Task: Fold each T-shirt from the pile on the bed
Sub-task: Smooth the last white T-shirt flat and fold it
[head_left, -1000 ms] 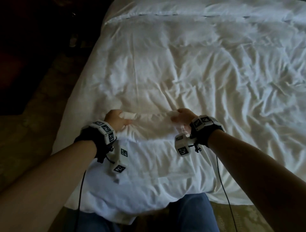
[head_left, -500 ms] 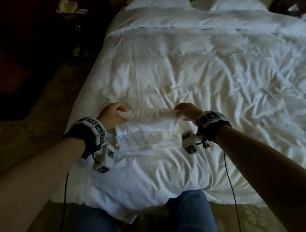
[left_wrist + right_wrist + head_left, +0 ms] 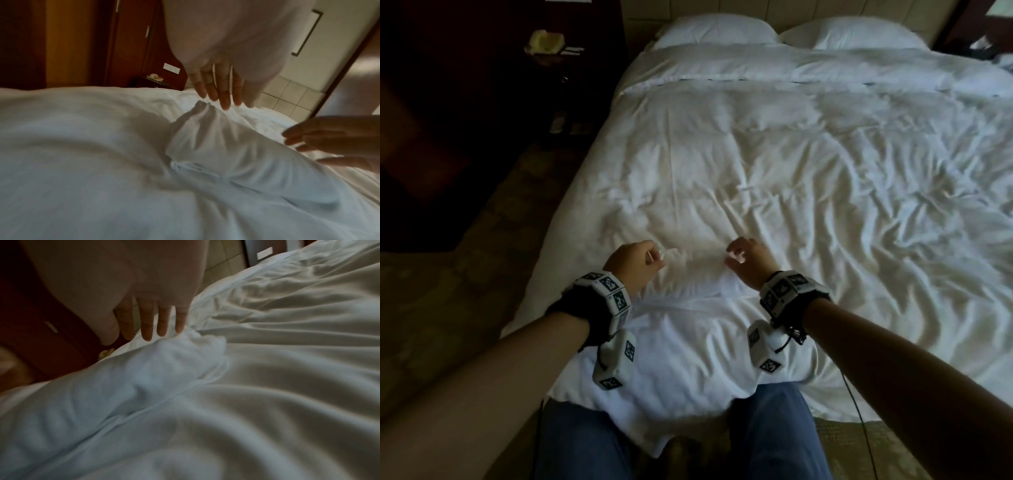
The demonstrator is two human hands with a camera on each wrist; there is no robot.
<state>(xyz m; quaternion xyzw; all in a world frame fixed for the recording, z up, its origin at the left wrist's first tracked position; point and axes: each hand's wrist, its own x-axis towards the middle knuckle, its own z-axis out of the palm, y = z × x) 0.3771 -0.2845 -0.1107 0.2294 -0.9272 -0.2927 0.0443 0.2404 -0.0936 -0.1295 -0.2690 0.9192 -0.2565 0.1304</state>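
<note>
Hands, left and right, both released, hovered over the folded T-shirt near the bed's foot edge; next, likely fetching another.

Can't separate white T-shirt from white bed cover in head view; edges lost. Both wrist views motion-blurred. Left hand fingertips at cloth bunch, can't tell if I'm touching. Right hand palm smeared, cut off by top edge. Small yellowish thing on dark nightstand unreadable.
</note>
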